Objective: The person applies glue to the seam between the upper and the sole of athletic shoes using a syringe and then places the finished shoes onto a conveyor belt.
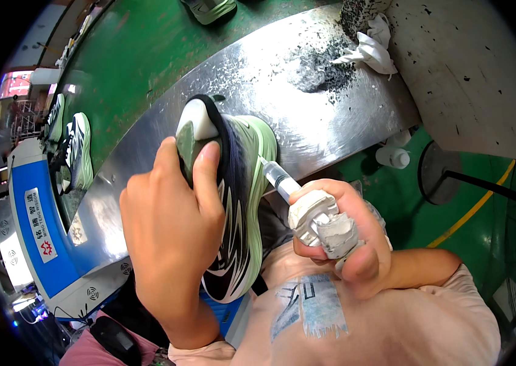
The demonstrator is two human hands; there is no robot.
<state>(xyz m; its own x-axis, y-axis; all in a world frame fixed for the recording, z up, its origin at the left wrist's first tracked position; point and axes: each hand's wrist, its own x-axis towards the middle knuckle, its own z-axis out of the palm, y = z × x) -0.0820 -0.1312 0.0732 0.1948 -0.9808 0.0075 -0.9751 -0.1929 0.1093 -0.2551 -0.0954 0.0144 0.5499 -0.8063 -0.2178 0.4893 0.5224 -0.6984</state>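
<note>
My left hand grips a running shoe by its heel collar, thumb and fingers pinching the padded opening. Black with pale green and white markings, the shoe is tilted over the metal bench's near edge, its thick pale green midsole facing right. In my right hand is a syringe with a clear barrel; white material is wrapped thickly around its rear end. The syringe's thin tip points up and left and meets or nearly meets the midsole edge; I cannot tell whether it touches.
Black residue marks the shiny metal bench, near a crumpled white cloth. More shoes stand at the left by a blue-and-white machine panel. A white bottle and a round black stand base are on the green floor at right.
</note>
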